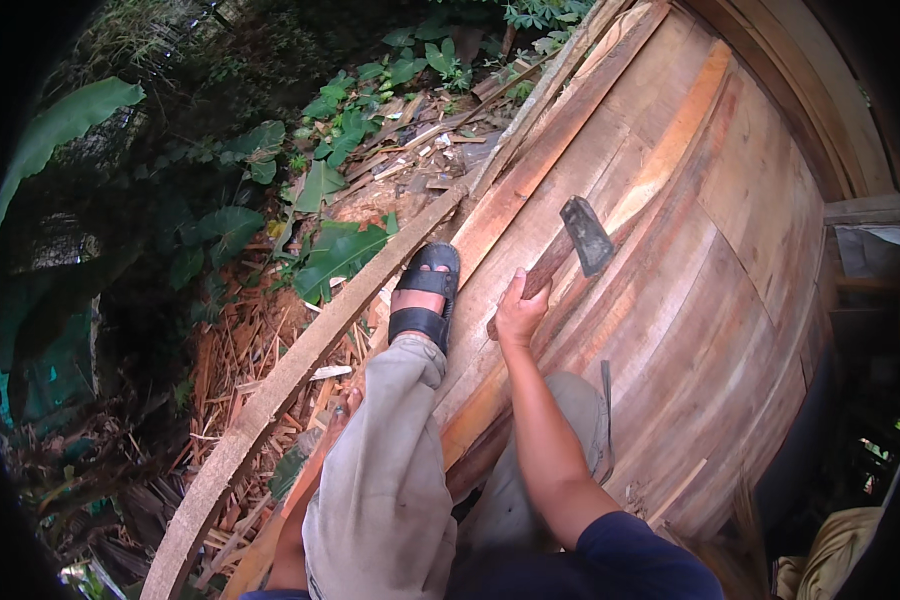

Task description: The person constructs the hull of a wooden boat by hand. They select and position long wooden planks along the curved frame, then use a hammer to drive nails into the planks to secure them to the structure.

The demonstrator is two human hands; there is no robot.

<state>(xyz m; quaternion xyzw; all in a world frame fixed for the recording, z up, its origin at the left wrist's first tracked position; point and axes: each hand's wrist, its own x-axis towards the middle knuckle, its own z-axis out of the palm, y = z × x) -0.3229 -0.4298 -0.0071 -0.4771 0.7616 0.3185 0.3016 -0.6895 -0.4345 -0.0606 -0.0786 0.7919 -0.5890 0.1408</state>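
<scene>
My right hand (520, 312) is closed round the wooden handle of an axe (588, 238), whose broad dark metal head is raised above the curved planking (650, 340). Beside my left trouser leg, my left hand (342, 412) shows only in part at the edge of a wooden plank (253, 556). The leg hides most of its fingers, so I cannot make out its grip. A long orange-brown timber strip (670, 160) runs along the planking, beyond the axe head.
My sandalled foot (428, 285) rests on the planking's left edge. A long curved beam (280, 385) crosses at the left. Below it lie wood chips and offcuts (240, 370) among leafy plants (340, 255). More timbers (820, 90) curve along the far right.
</scene>
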